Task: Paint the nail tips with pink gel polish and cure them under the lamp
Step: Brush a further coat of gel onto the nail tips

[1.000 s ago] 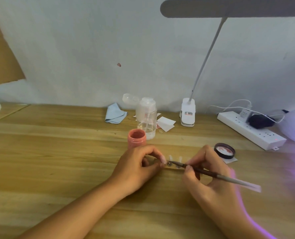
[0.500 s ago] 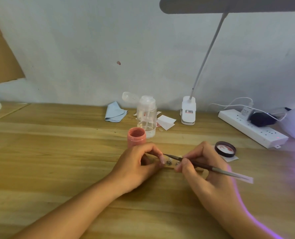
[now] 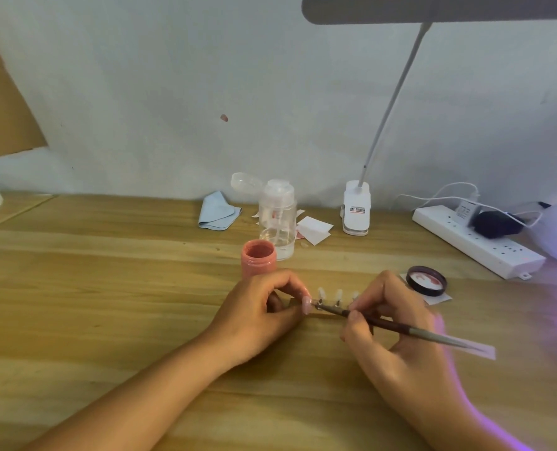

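- While the left hand [image 3: 257, 312] pinches the tip strip [image 3: 337, 299] steady mid-table, the jar [image 3: 258, 258] waits just behind.
- Right hand [image 3: 397, 327] grips the brush [image 3: 400, 327] pen-style, bristles at the leftmost tip.

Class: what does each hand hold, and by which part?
Right hand pinches the brush mid-handle. Left hand grips the nail-tip holder's left end.

A pale, scuffed wall [image 3: 173, 92] rises behind a wooden plank desk [image 3: 91, 288]. A white clip-on desk lamp [image 3: 356, 206] stands at the wall, its thin neck slanting up to a flat head overhead. Violet light spills in from the right.
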Tool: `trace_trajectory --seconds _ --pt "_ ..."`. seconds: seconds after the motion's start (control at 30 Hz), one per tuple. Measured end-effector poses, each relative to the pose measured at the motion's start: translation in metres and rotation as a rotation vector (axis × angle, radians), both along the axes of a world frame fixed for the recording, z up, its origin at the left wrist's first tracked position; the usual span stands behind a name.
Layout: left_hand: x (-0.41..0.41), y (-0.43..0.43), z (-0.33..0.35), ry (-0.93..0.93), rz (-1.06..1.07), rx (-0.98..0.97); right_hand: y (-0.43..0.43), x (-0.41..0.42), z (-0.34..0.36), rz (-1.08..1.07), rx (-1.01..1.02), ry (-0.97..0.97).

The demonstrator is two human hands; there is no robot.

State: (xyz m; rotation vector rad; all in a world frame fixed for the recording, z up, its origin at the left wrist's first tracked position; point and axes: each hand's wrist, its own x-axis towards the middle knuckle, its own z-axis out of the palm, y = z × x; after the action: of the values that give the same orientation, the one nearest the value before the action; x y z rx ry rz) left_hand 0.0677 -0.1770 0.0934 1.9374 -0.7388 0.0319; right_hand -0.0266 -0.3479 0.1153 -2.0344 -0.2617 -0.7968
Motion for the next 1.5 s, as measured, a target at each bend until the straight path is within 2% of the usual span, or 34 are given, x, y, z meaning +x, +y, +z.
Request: trace_trajectory --seconds 0.23,0.43,0.9,1.2,1.37,1.5 --pt "-0.0019 -0.0011 0.0022 0.007 0.015 0.007 0.0011 0.0020 0.0002 -0.006 -0.049 0.034" --pt "-0.0029 -0.0014 0.0017 -0.003 0.035 0.032 0.0008 0.0010 0.0020 0.000 0.006 0.021" --pt "-0.0044 -0.0011 0.0026 -0.013 0.021 0.037 0.0025 0.0015 0.0011 -0.023 -0.111 -0.001" --pt "-0.0049 -0.0004 0.0040 -0.031 0.010 0.046 0.0017 -0.0008 0.0034 -0.021 -0.077 0.009" --pt "-0.0050 -0.0016 0.0036 -0.023 0.025 0.036 0.0041 -0.0006 0.0021 -0.014 -0.209 -0.020" --pt "-0.0052 -0.0019 0.0031 -0.016 0.035 0.038 0.0031 -0.0021 0.0017 -0.048 -0.201 -0.044"
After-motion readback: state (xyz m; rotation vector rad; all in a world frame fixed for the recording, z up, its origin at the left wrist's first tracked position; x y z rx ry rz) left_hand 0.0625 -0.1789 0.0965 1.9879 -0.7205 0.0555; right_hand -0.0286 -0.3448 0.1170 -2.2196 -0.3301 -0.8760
